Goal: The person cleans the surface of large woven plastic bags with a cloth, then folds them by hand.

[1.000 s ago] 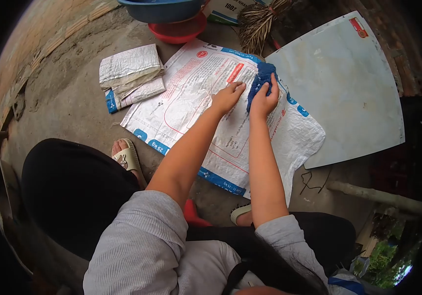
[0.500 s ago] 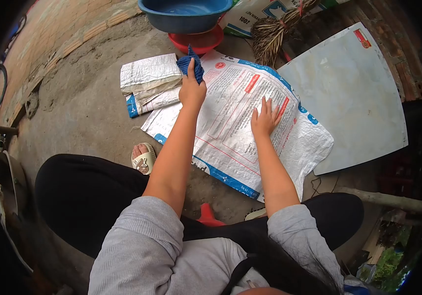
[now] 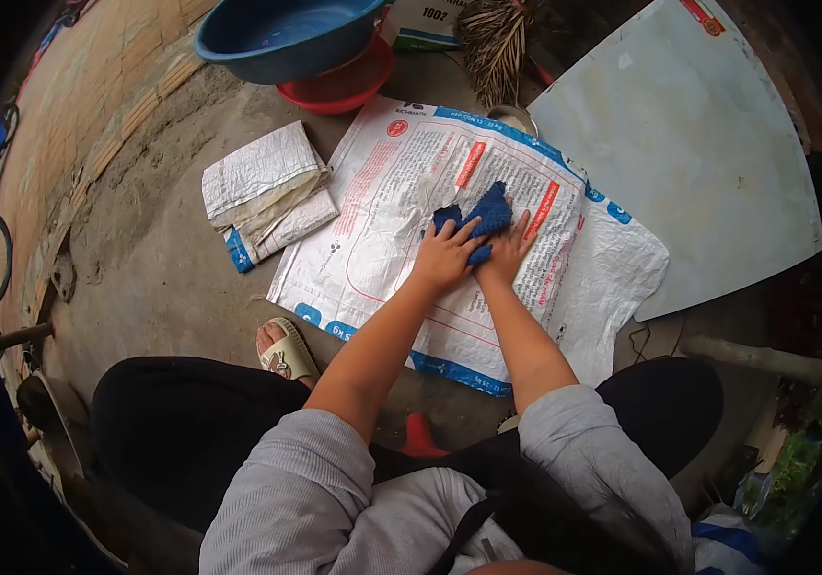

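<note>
A white printed sack (image 3: 372, 230) with blue edges lies spread on the ground in front of me. On its middle rests a dark blue cloth (image 3: 489, 213), partly bunched. My left hand (image 3: 444, 257) presses on the cloth's left part, fingers spread over it. Close beside it, my right hand (image 3: 507, 254) lies on the sack at the cloth's lower right edge, its fingers apart. Left of the sack sits a folded white sack (image 3: 272, 182) with a blue corner.
A blue basin (image 3: 286, 43) stands on a red basin (image 3: 344, 86) at the top. A grey metal sheet (image 3: 689, 163) lies at the right. A dried-leaf bundle (image 3: 492, 48) is at the top. A wooden stick (image 3: 765, 359) lies at the lower right.
My left hand has come down and right with the blue cloth, from the sack's upper left onto its middle. My right hand is now next to it. The view has shifted.
</note>
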`<state>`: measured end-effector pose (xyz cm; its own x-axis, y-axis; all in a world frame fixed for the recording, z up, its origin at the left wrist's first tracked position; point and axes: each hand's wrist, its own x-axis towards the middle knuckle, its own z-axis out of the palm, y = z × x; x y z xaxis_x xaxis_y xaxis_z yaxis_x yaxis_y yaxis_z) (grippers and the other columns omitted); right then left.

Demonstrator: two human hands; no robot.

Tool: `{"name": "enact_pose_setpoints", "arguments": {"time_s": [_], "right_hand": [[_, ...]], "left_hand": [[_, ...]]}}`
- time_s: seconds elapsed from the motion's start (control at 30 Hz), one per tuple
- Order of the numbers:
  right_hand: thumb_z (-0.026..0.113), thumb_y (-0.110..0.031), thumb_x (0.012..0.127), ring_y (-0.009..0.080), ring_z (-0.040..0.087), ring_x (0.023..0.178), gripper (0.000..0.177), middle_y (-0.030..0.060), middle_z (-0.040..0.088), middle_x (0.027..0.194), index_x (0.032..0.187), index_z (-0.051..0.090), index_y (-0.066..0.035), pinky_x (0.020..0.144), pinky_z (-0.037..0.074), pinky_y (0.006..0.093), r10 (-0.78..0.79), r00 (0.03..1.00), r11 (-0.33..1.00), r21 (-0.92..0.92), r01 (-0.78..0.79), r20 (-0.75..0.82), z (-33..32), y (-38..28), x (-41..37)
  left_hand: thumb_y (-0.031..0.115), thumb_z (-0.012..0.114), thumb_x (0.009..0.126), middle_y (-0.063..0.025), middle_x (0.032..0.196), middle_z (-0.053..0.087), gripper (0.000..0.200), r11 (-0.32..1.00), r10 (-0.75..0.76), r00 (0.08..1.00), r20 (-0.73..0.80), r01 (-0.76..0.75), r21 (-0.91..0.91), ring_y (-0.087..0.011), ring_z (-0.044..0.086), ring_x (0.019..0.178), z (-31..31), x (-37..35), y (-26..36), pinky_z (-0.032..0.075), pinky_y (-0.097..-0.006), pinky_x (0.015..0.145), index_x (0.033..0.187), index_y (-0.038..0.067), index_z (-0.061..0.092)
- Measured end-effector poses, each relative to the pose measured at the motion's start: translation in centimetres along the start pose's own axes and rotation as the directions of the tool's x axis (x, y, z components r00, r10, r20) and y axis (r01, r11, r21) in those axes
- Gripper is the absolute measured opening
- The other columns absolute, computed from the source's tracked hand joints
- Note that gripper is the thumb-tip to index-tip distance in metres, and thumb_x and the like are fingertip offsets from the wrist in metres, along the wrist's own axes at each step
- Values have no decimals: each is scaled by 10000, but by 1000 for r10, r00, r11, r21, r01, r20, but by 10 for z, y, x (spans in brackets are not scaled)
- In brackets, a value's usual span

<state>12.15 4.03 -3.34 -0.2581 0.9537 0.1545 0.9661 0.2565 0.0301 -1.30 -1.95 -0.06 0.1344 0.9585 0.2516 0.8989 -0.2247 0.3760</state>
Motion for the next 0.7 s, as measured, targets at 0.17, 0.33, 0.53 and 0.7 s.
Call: {"name": "enact_pose_setpoints", "arguments": {"time_s": [0.17,0.33,0.53,0.7], "right_hand": [[522,-407,898,349,115,1484,635,-38,170,1623,1488,378,-222,1166,51,595,62,998,995,77,-59,-32,-4,-7,3],[491,-419,910,345,138,1479,624,-33,230,1607,1493,383,-225,1163,44,590,68,994,983,176,-52,-91,5,-4,3],[492,-412,907,349,143,1478,622,-25,247,1601,1490,391,-222,1165,46,581,72,993,977,205,-52,-93,8,0,5],[505,-416,903,354,138,1479,650,-6,302,1575,1500,367,-200,1166,46,580,75,992,980,190,-55,-101,4,-3,3]], "left_hand": [[184,696,712,18,1242,595,549,979,-180,981,-70,185,80,-229,527,1048,-3,28,-37,395,-405,867,1250,272,634],[141,624,753,-1,1174,619,506,878,-402,895,-195,437,194,-254,545,1023,-19,35,-104,405,-407,839,1240,275,655],[110,588,740,-175,1243,567,610,487,-855,423,-301,854,-183,-386,529,1063,-19,24,-180,435,-489,925,1327,275,597],[37,610,708,-193,1295,531,729,901,-425,854,-300,368,-230,-386,512,1074,-32,99,-65,434,-461,932,1393,272,529]]}}
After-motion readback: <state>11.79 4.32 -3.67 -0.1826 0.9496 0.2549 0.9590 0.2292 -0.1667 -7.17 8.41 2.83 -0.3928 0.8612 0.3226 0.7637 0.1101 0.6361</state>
